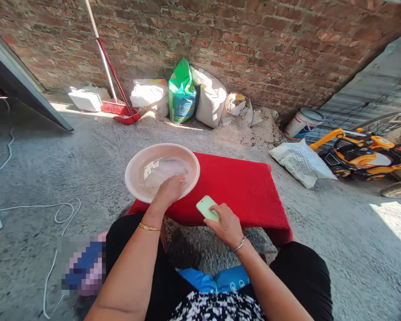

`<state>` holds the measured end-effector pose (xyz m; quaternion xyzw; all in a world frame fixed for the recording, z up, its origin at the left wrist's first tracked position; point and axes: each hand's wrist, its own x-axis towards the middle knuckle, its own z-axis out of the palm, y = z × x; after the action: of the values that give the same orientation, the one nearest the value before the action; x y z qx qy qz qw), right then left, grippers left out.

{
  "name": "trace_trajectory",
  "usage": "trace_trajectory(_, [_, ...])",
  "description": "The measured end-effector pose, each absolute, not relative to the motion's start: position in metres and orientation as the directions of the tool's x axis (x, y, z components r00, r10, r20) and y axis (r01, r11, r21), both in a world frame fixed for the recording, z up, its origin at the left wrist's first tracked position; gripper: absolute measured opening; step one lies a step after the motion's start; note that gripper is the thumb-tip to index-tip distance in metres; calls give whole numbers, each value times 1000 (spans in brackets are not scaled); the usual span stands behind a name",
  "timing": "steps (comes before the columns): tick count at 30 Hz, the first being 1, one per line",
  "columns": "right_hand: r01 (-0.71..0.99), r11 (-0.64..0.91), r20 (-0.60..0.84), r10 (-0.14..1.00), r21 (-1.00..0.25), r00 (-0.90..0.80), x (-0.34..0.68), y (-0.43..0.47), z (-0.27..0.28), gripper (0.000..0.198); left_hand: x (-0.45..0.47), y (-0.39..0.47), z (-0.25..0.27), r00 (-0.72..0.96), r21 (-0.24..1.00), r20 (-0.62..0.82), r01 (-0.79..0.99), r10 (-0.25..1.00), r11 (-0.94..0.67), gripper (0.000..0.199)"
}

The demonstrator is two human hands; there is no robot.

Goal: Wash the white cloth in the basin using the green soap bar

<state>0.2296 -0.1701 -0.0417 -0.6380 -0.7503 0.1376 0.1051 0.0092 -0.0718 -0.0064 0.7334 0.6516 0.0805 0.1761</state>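
A pale pink basin (129, 182) with water in it stands on the left end of a red cloth (235, 185), which covers a low bench or table. My left hand (169, 191) reaches over the near rim into the basin. Its fingers point down toward the water and are partly hidden, so I cannot see whether they hold something. My right hand (226, 223) grips a flat, pale green rectangle with rounded corners, which looks like a phone case (206, 206), between thumb and fingers. It is held just above the near edge of the red cloth, right of the basin.
Along the brick wall stand a red dustpan (128, 117), a green bag (182, 96), a white sack (211, 98) and a bucket (304, 122). At right are a flat white bag (302, 162) and a yellow toy excavator (364, 154). A white cable (51, 263) lies at left.
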Motion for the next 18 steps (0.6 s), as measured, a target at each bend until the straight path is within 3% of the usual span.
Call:
trace_trajectory(4, [920,201,-40,973,-335,-227,215,-167,-44,37,11,-71,-4,149,357,-110,929,983,-101,38])
trace_trajectory(8, [961,-26,-166,986,-276,-20,286,-174,-35,35,14,-71,-4,141,352,-127,932,982,-89,36])
trace_trajectory(13, [945,-311,-197,937,-101,287,363,-182,-19,39,14,-73,-2,135,384,-131,920,982,-75,35])
trace_trajectory(15, [944,-311,-169,941,-105,292,358,-180,-18,40,13,-73,-1,135,395,-131,916,982,-74,35])
trace_trajectory(18, [966,-166,-79,985,-200,153,315,-170,-25,37,12,-73,-2,127,381,-125,922,984,-71,37])
